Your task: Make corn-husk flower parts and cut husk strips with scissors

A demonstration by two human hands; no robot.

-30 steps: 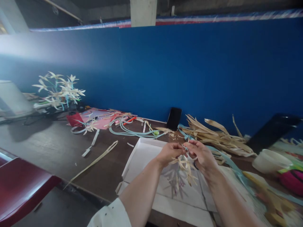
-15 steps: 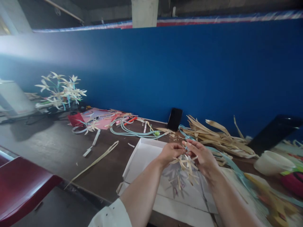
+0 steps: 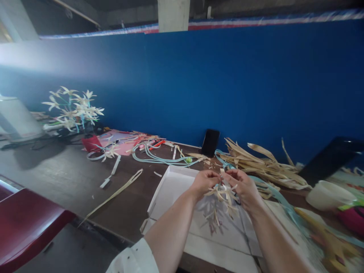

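My left hand (image 3: pixel 205 182) is closed, its fingertips pinching the stem end of a pale handmade flower (image 3: pixel 224 194). Opposite it, my right hand (image 3: pixel 240 186) is closed too, thumb and index finger meeting at the same stem. The flower hangs with its narrow husk-like petals pointing down. Between the fingertips a small pale tip sticks up; bits of light blue show just below. The fingers hide most of the stem. Beneath both hands lies an open white cardboard box (image 3: pixel 167 193), with the flower's shadow on it.
Dried corn husks (image 3: pixel 256 167) lie at the right behind a white bowl (image 3: pixel 328 195). A black phone (image 3: pixel 210 143) leans on the blue partition (image 3: pixel 182 87). Light blue cord (image 3: pixel 159 161) loops across the table. Finished pale flowers (image 3: pixel 76 108) stand far left, near a red chair (image 3: pixel 31 227).
My right fingers have drawn in and turned at the stem, and a pale tip now shows above the fingertips. The flower has rotated slightly. My left hand has hardly moved.
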